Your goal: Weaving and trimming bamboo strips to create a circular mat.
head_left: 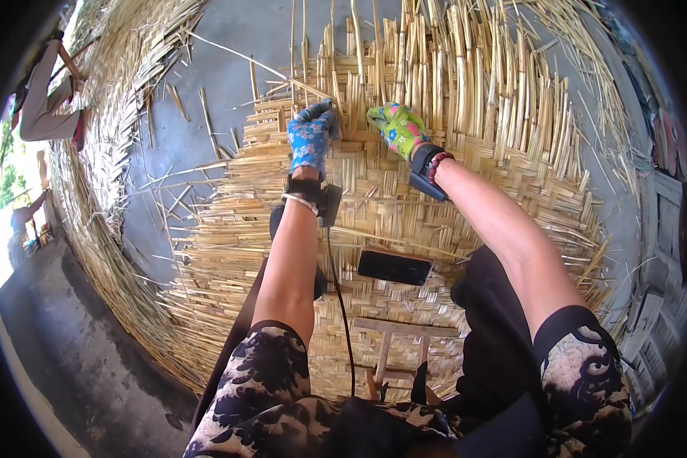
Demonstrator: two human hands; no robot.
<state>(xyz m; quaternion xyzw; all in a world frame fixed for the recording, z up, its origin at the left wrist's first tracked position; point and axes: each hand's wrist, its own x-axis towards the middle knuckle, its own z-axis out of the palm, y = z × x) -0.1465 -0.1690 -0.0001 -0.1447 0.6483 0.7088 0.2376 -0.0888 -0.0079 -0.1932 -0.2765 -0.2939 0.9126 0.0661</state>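
A large woven mat (389, 191) of split, straw-coloured reeds lies in front of me, its long loose ends pointing away at the far side. My left hand (311, 137), in a blue flowered glove, is closed at the weaving edge on a thin reed strip (337, 95). To its right my right hand (401, 128), in a green flowered glove, has its fingers curled together just above the mat. Whatever its fingertips may hold is hidden. Another long thin strip (237, 53) slants in from the far left towards my left hand.
A black phone (395, 266) lies on the mat near my knees, beside a low wooden stool (393, 328). A dark cable (340, 298) hangs from my left wrist. Loose reeds (103, 153) pile along the left. A concrete ledge (91, 343) stands lower left; another person (49, 114) is at far left.
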